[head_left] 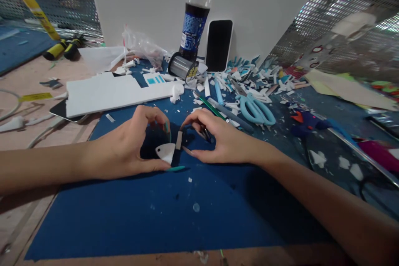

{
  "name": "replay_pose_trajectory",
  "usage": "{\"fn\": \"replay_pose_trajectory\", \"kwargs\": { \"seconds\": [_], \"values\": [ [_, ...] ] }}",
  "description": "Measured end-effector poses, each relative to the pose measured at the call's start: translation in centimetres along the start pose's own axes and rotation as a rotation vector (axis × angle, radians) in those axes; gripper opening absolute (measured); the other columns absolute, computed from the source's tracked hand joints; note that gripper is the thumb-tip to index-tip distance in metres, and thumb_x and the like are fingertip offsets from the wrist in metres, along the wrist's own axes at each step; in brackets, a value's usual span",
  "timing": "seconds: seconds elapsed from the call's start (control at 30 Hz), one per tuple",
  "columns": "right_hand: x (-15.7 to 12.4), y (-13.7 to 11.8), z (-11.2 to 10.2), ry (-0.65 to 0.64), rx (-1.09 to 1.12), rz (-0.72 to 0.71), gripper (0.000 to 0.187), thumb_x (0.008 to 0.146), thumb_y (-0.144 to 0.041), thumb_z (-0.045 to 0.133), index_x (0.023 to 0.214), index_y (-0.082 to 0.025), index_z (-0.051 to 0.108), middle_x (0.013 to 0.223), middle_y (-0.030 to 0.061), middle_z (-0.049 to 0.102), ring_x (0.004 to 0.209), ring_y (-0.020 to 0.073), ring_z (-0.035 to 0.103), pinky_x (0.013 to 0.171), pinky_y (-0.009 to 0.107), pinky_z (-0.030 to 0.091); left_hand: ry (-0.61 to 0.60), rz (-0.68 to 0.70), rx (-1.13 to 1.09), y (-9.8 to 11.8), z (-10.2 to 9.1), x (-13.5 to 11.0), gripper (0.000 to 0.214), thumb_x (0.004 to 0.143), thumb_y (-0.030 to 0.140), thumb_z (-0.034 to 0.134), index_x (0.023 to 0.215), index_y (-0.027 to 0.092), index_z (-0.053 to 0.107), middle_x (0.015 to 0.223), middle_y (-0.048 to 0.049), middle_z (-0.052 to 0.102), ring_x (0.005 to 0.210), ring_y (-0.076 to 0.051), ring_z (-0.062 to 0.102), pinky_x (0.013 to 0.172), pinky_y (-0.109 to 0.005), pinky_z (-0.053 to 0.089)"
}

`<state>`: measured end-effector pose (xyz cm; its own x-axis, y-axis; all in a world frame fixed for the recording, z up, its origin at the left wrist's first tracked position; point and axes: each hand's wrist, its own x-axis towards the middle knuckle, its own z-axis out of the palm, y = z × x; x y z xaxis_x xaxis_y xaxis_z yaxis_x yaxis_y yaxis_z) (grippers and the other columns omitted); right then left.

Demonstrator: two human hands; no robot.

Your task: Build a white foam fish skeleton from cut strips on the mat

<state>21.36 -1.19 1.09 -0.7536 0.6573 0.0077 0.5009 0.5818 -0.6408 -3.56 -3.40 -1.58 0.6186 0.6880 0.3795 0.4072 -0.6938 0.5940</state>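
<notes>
My left hand [137,143] curves around a small white fish-head-shaped piece [166,152] with a dark round dot. Its thumb and a fingertip, both with long teal nails, lie at the piece's lower and upper edges. Just right of that piece stands a small pale strip [178,140], a narrow gap between them. My right hand [215,137] pinches this strip near its ends with thumb and index finger. Something dark shows beneath its curled fingers, too hidden to name. Both hands are low over the blue mat [131,216].
Behind my hands lie a white foam board [102,93], light blue scissors [257,110], a green pencil [212,106] and heaped foam scraps [243,77]. A wire spool [182,67], a cola bottle [195,25] and a propped phone [219,45] stand further back. A glue gun [308,122] lies right.
</notes>
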Motion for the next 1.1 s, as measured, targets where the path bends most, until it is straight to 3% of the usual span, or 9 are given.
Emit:
{"fn": "replay_pose_trajectory", "kwargs": {
  "seconds": [0.17,0.27,0.43,0.53,0.6,0.7,0.9,1.0,1.1],
  "values": [
    [-0.4,-0.2,-0.1,0.234,0.064,-0.080,0.031,0.084,-0.029,0.057,0.111,-0.019,0.046,0.093,0.0036,0.046,0.082,0.0150,0.048,0.070,0.029,0.044,0.045,-0.005,-0.027,-0.2,0.0,0.0,0.055,0.075,0.033,0.071,0.109,0.028,0.027,0.105,-0.0054,0.047,0.091,-0.020,0.059,0.077,-0.036,0.056],
    [-0.6,-1.4,0.3,0.372,0.166,0.034,0.019,0.091,-0.037,0.049,0.099,-0.019,0.048,0.090,0.0033,0.053,0.077,0.0129,0.053,0.064,0.026,0.046,0.077,0.007,-0.061,-0.2,-0.1,0.1,0.054,0.076,0.031,0.071,0.110,0.028,0.029,0.104,-0.0046,0.048,0.088,-0.018,0.060,0.075,-0.032,0.058],
    [-0.7,-3.3,1.4,0.240,0.554,0.335,0.036,0.092,-0.056,0.041,0.096,-0.020,0.043,0.080,0.0019,0.066,0.046,0.0078,0.055,0.040,0.021,0.042,0.118,-0.042,-0.102,0.1,-0.3,0.5,0.054,0.077,0.031,0.069,0.118,0.026,0.034,0.100,-0.0041,0.053,0.085,-0.016,0.063,0.074,-0.027,0.060],
    [-0.5,-3.8,1.6,0.164,0.727,0.458,0.038,0.090,-0.058,0.042,0.092,-0.020,0.042,0.081,0.0042,0.070,0.034,0.0053,0.049,0.032,0.019,0.038,0.131,-0.057,-0.099,0.3,-0.4,0.6,0.056,0.078,0.030,0.068,0.123,0.026,0.035,0.104,-0.0051,0.054,0.086,-0.016,0.062,0.076,-0.027,0.059],
    [-0.4,-3.9,1.6,0.115,0.791,0.506,0.037,0.090,-0.055,0.045,0.091,-0.019,0.042,0.070,0.0030,0.069,0.028,0.0045,0.043,0.031,0.019,0.037,0.111,-0.073,-0.074,0.4,-0.5,0.5,0.058,0.079,0.030,0.068,0.126,0.028,0.034,0.108,-0.0054,0.055,0.088,-0.016,0.062,0.078,-0.028,0.059],
    [-0.3,-3.8,1.5,0.056,0.896,0.491,0.035,0.088,-0.051,0.053,0.094,-0.018,0.042,0.059,0.0007,0.067,0.026,0.0057,0.042,0.030,0.019,0.037,0.077,-0.106,-0.066,0.5,-0.7,0.4,0.059,0.081,0.033,0.066,0.129,0.029,0.032,0.107,-0.0049,0.060,0.090,-0.017,0.063,0.082,-0.029,0.058],
    [-0.1,-3.5,1.7,0.098,0.984,0.504,0.041,0.079,-0.043,0.068,0.096,-0.019,0.041,0.055,-0.0046,0.063,0.028,0.0061,0.045,0.024,0.015,0.031,0.067,-0.152,-0.041,0.5,-0.9,0.5,0.060,0.081,0.040,0.065,0.130,0.027,0.033,0.102,-0.0037,0.067,0.088,-0.017,0.066,0.080,-0.028,0.056],
    [0.1,-3.4,1.8,0.136,0.931,0.506,0.034,0.083,-0.039,0.065,0.095,-0.019,0.040,0.050,-0.0084,0.057,0.026,0.0042,0.041,0.023,0.014,0.027,0.058,-0.162,0.036,0.5,-1.0,0.7,0.060,0.081,0.045,0.064,0.130,0.027,0.034,0.101,-0.0027,0.069,0.090,-0.018,0.066,0.077,-0.028,0.055],
    [0.1,-3.3,2.0,0.183,0.853,0.506,0.025,0.088,-0.032,0.059,0.096,-0.019,0.039,0.052,-0.0086,0.057,0.028,0.0043,0.042,0.025,0.014,0.033,0.057,-0.155,0.084,0.5,-1.1,0.8,0.063,0.080,0.049,0.064,0.131,0.027,0.035,0.098,-0.0014,0.070,0.091,-0.018,0.067,0.074,-0.026,0.053]
  ]
}}
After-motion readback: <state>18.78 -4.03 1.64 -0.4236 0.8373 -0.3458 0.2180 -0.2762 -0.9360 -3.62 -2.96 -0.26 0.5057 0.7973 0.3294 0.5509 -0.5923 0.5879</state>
